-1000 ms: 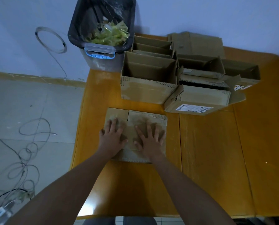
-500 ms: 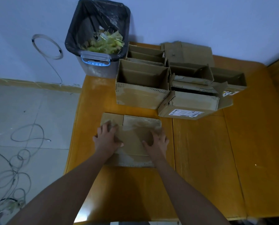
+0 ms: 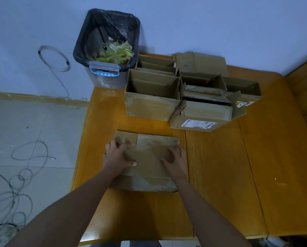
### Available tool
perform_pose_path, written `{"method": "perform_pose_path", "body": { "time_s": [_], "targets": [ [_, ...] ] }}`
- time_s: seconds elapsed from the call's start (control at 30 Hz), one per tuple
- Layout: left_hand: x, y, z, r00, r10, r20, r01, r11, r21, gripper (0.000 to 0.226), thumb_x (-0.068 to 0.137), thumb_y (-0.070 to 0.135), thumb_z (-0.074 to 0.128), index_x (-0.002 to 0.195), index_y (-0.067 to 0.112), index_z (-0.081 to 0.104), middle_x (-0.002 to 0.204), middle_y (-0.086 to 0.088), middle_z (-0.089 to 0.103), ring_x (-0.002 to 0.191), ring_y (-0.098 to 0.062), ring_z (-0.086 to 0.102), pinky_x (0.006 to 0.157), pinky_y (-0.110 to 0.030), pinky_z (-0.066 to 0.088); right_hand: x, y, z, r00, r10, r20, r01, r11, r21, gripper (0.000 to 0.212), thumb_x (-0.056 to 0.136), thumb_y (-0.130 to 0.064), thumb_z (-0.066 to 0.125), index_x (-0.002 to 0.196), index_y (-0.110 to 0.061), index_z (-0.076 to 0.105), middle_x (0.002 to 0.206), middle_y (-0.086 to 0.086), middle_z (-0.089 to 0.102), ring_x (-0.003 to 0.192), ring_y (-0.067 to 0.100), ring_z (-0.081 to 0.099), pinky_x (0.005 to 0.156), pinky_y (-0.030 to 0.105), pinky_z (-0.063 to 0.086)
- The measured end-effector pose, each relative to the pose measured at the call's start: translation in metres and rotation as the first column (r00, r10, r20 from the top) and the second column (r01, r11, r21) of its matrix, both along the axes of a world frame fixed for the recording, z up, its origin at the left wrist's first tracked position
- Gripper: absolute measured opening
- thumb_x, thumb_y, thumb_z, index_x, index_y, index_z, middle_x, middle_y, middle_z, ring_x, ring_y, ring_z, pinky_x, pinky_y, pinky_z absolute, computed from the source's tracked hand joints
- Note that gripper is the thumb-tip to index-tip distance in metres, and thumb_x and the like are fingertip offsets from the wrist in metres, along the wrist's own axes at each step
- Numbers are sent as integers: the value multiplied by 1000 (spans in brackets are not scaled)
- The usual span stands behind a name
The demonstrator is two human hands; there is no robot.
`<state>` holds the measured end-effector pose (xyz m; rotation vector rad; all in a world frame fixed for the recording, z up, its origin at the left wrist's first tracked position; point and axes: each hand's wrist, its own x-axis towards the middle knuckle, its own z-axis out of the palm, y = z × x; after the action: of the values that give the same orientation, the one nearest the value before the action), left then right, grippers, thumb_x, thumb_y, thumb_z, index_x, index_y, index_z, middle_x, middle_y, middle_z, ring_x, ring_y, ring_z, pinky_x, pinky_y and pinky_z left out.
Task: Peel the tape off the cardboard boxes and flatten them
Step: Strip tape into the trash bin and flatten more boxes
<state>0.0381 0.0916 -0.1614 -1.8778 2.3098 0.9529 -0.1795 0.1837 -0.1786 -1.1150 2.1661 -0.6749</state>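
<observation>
Head view. Flattened cardboard box [image 3: 149, 161] lies near the table's [image 3: 220, 175] left edge, toward the near side. Left hand [image 3: 116, 157] sits on the box's left part, fingers curled at the far-left flap, apparently pinching its edge; exact grip unclear. Right hand [image 3: 175, 160] rests on the right part, fingers bent, tips pressing the cardboard, probably to keep the sheet flat and steady. Hands are apart. Unflattened open boxes [image 3: 152, 97] cluster at the far edge, awaiting work. Lined bin [image 3: 107, 50] with discarded tape stands beyond the far-left corner, within reach for scraps.
</observation>
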Motion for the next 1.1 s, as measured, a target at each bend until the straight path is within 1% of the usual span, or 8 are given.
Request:
{"method": "perform_pose_path", "body": {
  "time_s": [0.1,0.2,0.4,0.5,0.6,0.83,1.0,1.1],
  "targets": [
    [0,5,5,997,48,-60,-46,999,28,76,62,45,86,128,29,53,128,-3,32,121,-23,26,95,-42,39,-1,1,3,997,72,31,-74,995,69,56,80,-30,74,130,-32,50,148,-11,21,128,22,25,97,27,25],
    [2,4,13,986,82,-142,-74,995,59,65,68,38,85,124,24,57,127,-4,34,120,-23,27,96,-39,38,-6,-1,11,998,50,45,-54,995,86,52,80,-33,75,127,-31,53,144,-9,24,127,26,29,100,31,32],
    [-7,-1,40,953,-48,-300,68,996,56,40,74,27,83,109,22,64,123,-2,47,128,-27,35,102,-37,37,-26,-13,46,999,30,15,-31,994,101,50,82,-35,72,128,-26,55,141,-4,25,127,28,33,107,43,37],
    [-13,0,52,956,-172,-239,185,982,33,37,78,32,79,112,23,68,140,0,47,136,-24,26,110,-36,26,-32,-17,63,999,37,-23,-35,994,101,52,83,-37,72,130,-25,54,141,-4,24,126,30,33,108,44,36],
    [-20,2,65,958,-223,-179,226,974,-5,35,83,36,74,115,23,68,143,5,44,139,-21,19,111,-35,21,-34,-17,78,998,28,-54,-23,996,88,52,83,-38,72,130,-26,54,141,-5,23,128,29,31,111,44,33],
    [-39,12,101,945,-317,79,326,934,-144,41,89,40,65,126,24,61,141,7,41,133,-22,22,98,-40,44,-37,-18,111,977,96,-192,-90,995,41,52,86,-37,67,132,-22,48,143,1,21,125,29,31,105,37,35],
    [-45,19,125,919,-321,230,367,909,-197,40,92,41,59,127,20,58,139,4,39,133,-25,22,92,-45,46,-26,-18,147,882,200,-427,-219,976,6,49,91,-31,60,134,-18,43,143,0,24,118,30,35,91,35,43],
    [-54,19,141,889,-339,308,413,884,-220,33,96,29,51,125,17,59,141,1,39,131,-27,23,92,-46,43,-12,-24,173,796,253,-549,-301,954,4,44,90,-22,58,133,-17,47,145,0,23,120,31,32,92,37,45]
  ]
}}
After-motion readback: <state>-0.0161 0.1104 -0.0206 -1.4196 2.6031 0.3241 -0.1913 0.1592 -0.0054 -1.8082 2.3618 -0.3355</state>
